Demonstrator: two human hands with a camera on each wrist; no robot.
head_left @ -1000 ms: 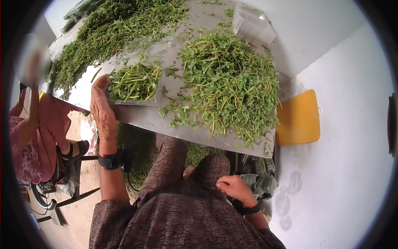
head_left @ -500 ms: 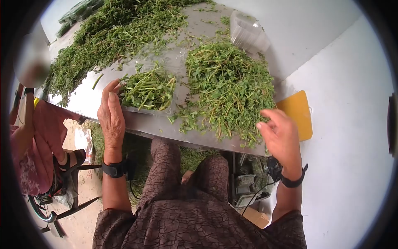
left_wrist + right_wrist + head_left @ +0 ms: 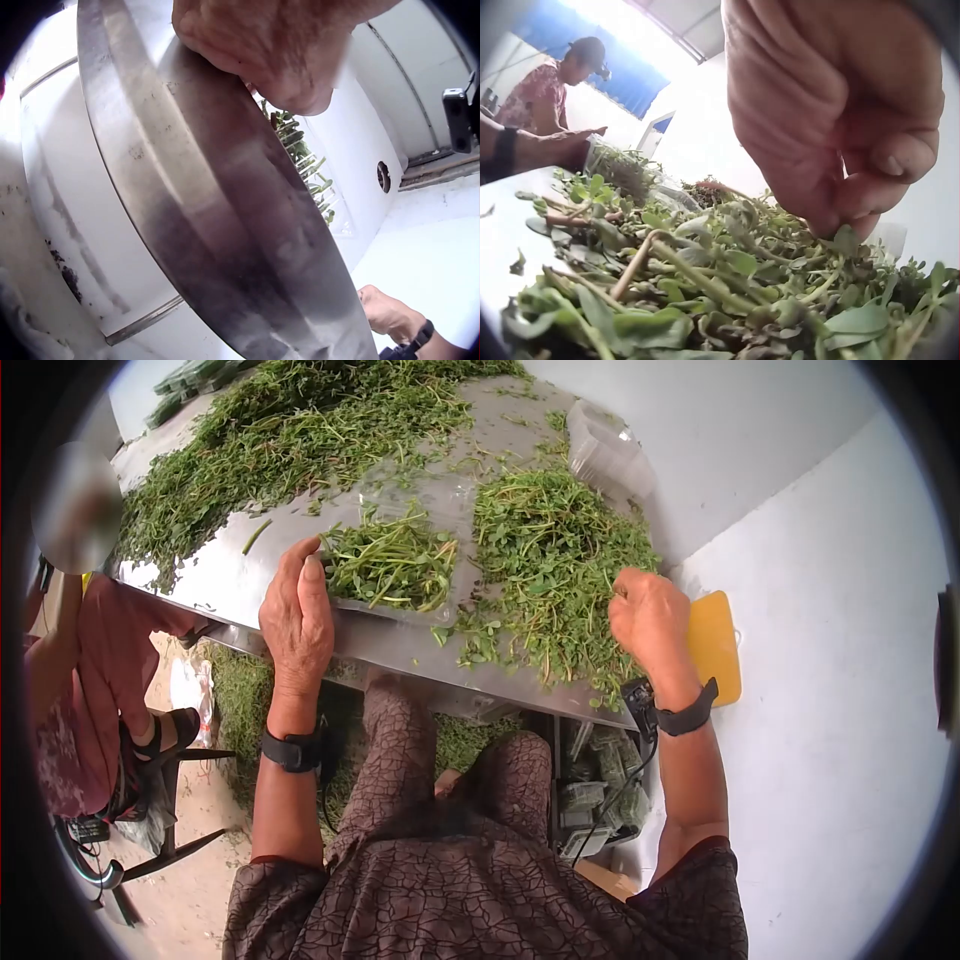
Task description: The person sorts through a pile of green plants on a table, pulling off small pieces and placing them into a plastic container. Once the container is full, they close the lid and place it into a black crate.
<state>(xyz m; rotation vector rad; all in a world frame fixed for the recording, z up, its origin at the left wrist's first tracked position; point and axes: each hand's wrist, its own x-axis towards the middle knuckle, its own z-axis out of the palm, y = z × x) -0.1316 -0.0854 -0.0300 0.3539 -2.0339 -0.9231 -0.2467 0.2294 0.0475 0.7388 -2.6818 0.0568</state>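
Observation:
A clear plastic box [image 3: 447, 610] filled with cut green stems and leaves stands near the metal table's front edge, its clear lid folded back behind it. My left hand [image 3: 298, 610] rests along the box's left side with fingers nearly straight, the thumb up. At the right lies a loose heap of leafy greens [image 3: 540, 570] with fleshy stems and small rounded leaves. My right hand [image 3: 650, 618] is at that heap's right side. In the right wrist view, the right hand's curled fingers [image 3: 855, 199] pinch at the top of the greens, the fingertips partly hidden among leaves.
A larger mound of greens [image 3: 290, 450] covers the table's far left. Stacked clear boxes [image 3: 610, 450] stand behind the right heap. A yellow board [image 3: 715, 650] leans by the white wall. Filled boxes [image 3: 605, 780] sit below the table. Another person [image 3: 547, 90] works at the left.
My right hand has risen from my lap to the right heap, its fingers curling into the greens. The left hand has stayed beside the filled box while the head view shifted.

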